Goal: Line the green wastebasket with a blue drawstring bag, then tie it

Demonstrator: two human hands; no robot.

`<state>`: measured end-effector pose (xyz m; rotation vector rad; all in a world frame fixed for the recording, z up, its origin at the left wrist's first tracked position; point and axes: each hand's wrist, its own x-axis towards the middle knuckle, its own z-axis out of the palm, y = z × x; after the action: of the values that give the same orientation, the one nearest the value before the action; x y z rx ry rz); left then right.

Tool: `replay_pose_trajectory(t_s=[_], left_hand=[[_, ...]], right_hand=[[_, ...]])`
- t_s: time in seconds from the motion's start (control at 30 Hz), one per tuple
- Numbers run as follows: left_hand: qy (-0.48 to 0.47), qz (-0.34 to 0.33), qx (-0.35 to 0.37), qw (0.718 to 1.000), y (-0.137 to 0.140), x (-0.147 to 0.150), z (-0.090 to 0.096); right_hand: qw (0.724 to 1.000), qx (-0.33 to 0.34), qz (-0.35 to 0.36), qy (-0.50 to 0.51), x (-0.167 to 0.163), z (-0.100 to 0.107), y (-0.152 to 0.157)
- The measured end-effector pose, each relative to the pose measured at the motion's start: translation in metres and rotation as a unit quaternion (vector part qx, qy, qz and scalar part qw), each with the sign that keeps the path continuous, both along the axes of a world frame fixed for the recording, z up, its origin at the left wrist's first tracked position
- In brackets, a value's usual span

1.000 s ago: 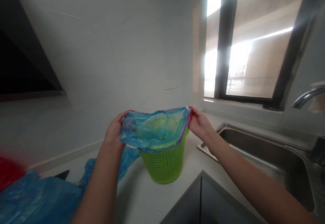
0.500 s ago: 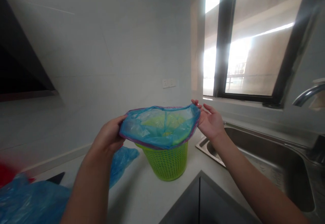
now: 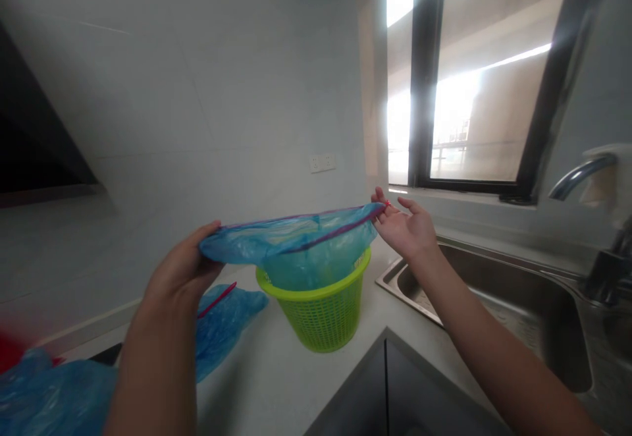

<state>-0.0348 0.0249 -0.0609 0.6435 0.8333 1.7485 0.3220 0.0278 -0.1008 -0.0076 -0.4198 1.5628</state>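
A blue plastic bag with a red drawstring rim is stretched flat above a green mesh basket on the white counter. The bag's lower part hangs inside the basket. My left hand grips the bag's left edge. My right hand pinches the right edge between thumb and fingers, with the other fingers spread.
More blue bags lie on the counter at the left, with a further heap at the lower left corner. A steel sink and tap are at the right, under a window. A wall socket is behind the basket.
The bag's mouth has been lifted off the basket rim and pulled wider and flatter. My left hand has moved left and my right hand slightly up.
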Motion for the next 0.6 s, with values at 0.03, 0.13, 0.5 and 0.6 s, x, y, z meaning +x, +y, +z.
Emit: replay_pose_trajectory(t_s=[0.03, 0.13, 0.5, 0.6], left_hand=[[-0.027, -0.018, 0.001, 0.999, 0.005, -0.001, -0.002], [-0.111, -0.072, 0.004, 0.991, 0.018, -0.002, -0.010], [-0.149, -0.046, 0.115, 0.981, 0.022, 0.022, -0.013], [-0.091, -0.042, 0.086, 0.991, 0.018, 0.029, -0.012]], right_hand=[[1.000, -0.018, -0.004, 0.011, 0.003, -0.005, 0.009], [0.997, -0.058, -0.023, 0.052, 0.009, -0.017, 0.029], [0.992, -0.030, -0.086, -0.086, -0.005, -0.024, 0.029], [0.981, 0.017, -0.116, -0.153, -0.014, -0.026, 0.025]])
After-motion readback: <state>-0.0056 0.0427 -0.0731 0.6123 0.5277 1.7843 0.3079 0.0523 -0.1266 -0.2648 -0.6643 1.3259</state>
